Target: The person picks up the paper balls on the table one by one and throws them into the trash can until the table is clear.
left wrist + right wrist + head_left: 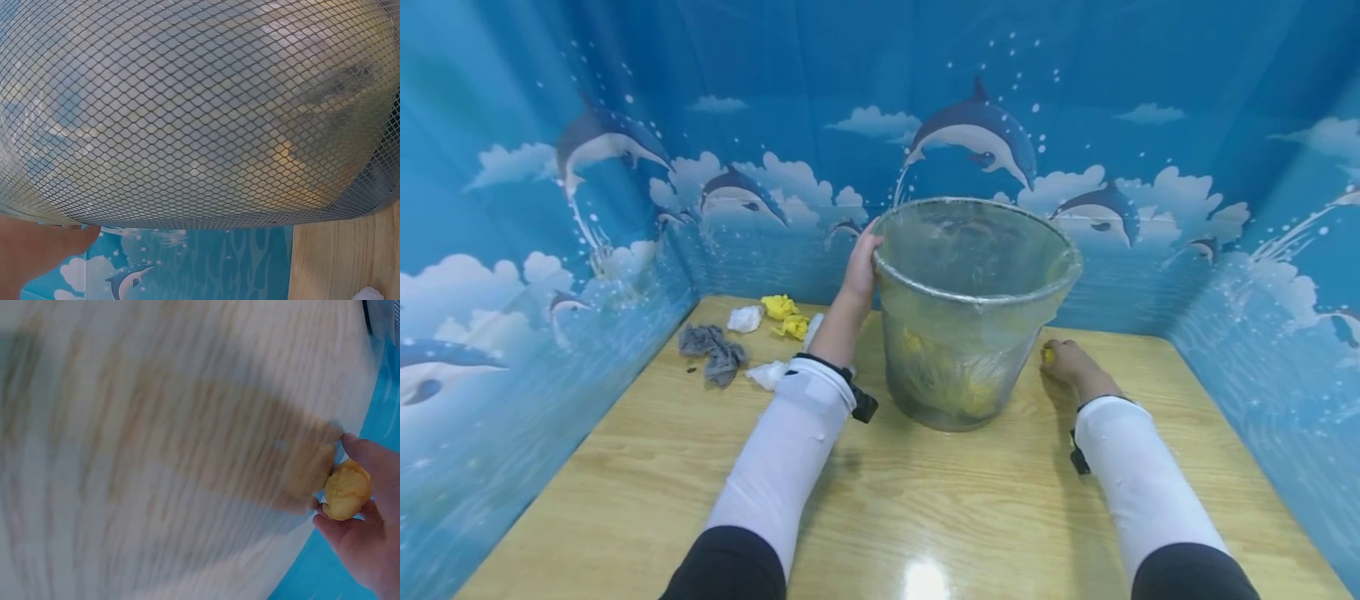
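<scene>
Gripped the bin [955,337] by the left of its rim with the left hand [860,267], mouth up, long axis near vertical, leaning slightly right in the head view. Pinched a roundish yellow paper ball [347,490] in the right hand's fingers [334,528], right of the bin, near the far edge of the table [910,500].

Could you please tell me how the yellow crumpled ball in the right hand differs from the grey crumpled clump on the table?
The yellow crumpled ball is compact and rounded; the grey crumpled clump is loose and spread out. The ball looks smaller than the clump. The ball is pinched by the right hand, whereas the clump lies untouched on the wooden table. Both are crumpled.
</scene>
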{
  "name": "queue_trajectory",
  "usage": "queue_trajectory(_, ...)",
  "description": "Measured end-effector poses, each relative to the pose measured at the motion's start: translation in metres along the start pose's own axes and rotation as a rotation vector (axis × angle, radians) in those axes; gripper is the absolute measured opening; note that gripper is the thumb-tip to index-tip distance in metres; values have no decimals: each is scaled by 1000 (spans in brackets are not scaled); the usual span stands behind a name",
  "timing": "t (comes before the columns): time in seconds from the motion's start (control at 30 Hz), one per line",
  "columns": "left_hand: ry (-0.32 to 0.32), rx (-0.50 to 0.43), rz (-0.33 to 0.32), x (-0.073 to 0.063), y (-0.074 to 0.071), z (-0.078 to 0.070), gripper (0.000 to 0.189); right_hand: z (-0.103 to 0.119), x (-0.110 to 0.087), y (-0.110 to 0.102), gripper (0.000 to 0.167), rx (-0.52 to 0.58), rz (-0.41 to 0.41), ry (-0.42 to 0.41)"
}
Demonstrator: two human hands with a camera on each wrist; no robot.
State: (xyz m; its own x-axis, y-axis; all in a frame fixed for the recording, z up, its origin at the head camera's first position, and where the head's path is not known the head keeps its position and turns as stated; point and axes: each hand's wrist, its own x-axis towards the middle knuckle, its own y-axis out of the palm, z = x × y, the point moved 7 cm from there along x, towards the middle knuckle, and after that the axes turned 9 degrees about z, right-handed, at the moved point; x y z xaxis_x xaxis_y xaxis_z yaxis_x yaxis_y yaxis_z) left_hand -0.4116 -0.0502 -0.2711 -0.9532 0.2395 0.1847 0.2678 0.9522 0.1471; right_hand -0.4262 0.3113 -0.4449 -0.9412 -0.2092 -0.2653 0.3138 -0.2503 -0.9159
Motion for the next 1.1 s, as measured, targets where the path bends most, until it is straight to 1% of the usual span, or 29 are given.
queue_trajectory(0.2, 1, -6, -4, 0, 0, 0, 60, -1, 0, 0, 39, -71, 7, -48)
queue_trajectory(0.33, 10, 11, 0, -1, 0, 1, 60, 0, -3, -1, 36, -92, 24, -64)
queue_trajectory(0.7, 31, 45, 28, -1, 3, 0, 59, -3, -8, -3, 35, -74, 9, -28)
queue_trajectory(0.9, 9, 52, 12, -2, 2, 2, 59, -4, -11, -3, 33, -50, 23, 1)
queue_trajectory(1.1, -4, 49, 1, -2, 2, 0, 59, -3, -15, -15, 37, -9, -35, -27)
